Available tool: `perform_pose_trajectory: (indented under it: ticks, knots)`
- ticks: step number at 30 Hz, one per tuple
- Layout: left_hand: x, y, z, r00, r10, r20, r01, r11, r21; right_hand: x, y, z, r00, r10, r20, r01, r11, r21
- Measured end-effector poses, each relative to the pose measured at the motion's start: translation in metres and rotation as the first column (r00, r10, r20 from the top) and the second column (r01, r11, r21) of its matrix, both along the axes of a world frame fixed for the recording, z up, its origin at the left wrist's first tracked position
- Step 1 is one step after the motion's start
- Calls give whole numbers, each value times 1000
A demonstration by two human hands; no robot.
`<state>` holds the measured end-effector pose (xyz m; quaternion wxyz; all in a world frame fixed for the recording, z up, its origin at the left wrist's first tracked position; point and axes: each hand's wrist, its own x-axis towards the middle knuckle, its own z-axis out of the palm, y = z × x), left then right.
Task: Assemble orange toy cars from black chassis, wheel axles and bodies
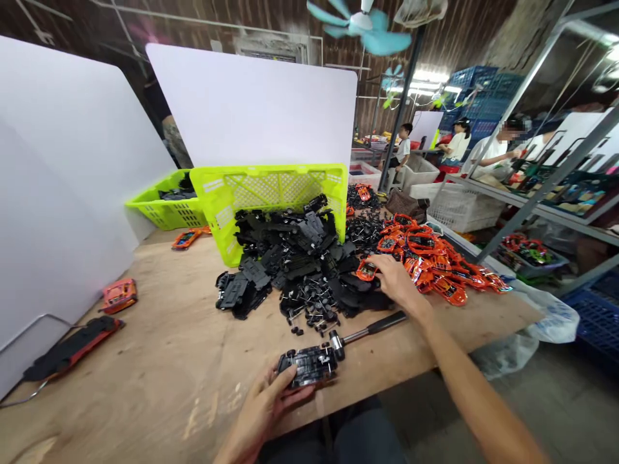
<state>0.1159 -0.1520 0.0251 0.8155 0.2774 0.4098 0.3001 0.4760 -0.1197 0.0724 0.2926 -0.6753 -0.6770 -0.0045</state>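
My left hand grips a black toy car chassis with wheels, held near the front edge of the wooden table. My right hand reaches out to the pile of orange toy car bodies, its fingers closed on one orange body at the pile's near edge. A small hammer with a black handle lies on the table between the two hands. A heap of black chassis parts and wheel axles spills from a tipped lime-green basket.
A second green basket stands at the back left, with white divider boards behind. Loose orange cars lie at the left. Other people sit at benches at the back right, beside metal shelving and white crates.
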Motion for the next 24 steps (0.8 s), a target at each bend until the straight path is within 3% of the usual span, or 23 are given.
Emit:
perform_pose_trajectory:
  ticks: [3, 7, 10, 12, 14, 16, 17, 18, 19, 21, 22, 24]
  knots:
    - [-7, -2, -10, 993, 88, -73, -87, 996, 14, 44, 22, -7, 998, 64, -19, -65, 996, -55]
    - [-8, 3, -28, 969, 183, -165, -171, 982, 83, 63, 41, -7, 989, 43, -143, -48, 998, -37]
    - [-7, 7, -29, 970, 154, -188, -125, 980, 157, 72, 29, 9, 965, 27, -261, -39, 998, -39]
    - [-7, 8, -25, 970, 131, -207, -92, 978, 189, 71, 7, 21, 933, 85, -350, -133, 984, -115]
    - [-7, 7, -19, 965, 125, -229, -81, 978, 195, 64, -21, 27, 872, 181, -454, -333, 900, -281]
    - [-7, 5, -13, 963, 114, -242, -68, 979, 190, 49, -46, 25, 798, 264, -542, -545, 699, -463]
    - [-7, 4, -11, 965, 98, -244, -52, 980, 190, 40, -56, 21, 775, 288, -563, -605, 596, -528]
    - [-7, 3, -8, 967, 79, -244, -33, 981, 191, 32, -63, 16, 769, 307, -560, -627, 533, -568]
    - [-7, 3, -6, 968, 61, -245, -13, 982, 190, 25, -68, 9, 777, 319, -543, -623, 515, -589]
    - [-6, 1, -2, 967, 46, -252, 3, 982, 189, 14, -75, -4, 817, 322, -479, -571, 572, -589]
    - [-5, 1, 0, 965, 47, -257, 3, 982, 189, 11, -78, -11, 846, 311, -434, -524, 634, -569]
    - [-2, 0, 4, 961, 66, -270, -14, 982, 189, 8, -83, -23, 918, 239, -316, -369, 808, -459]
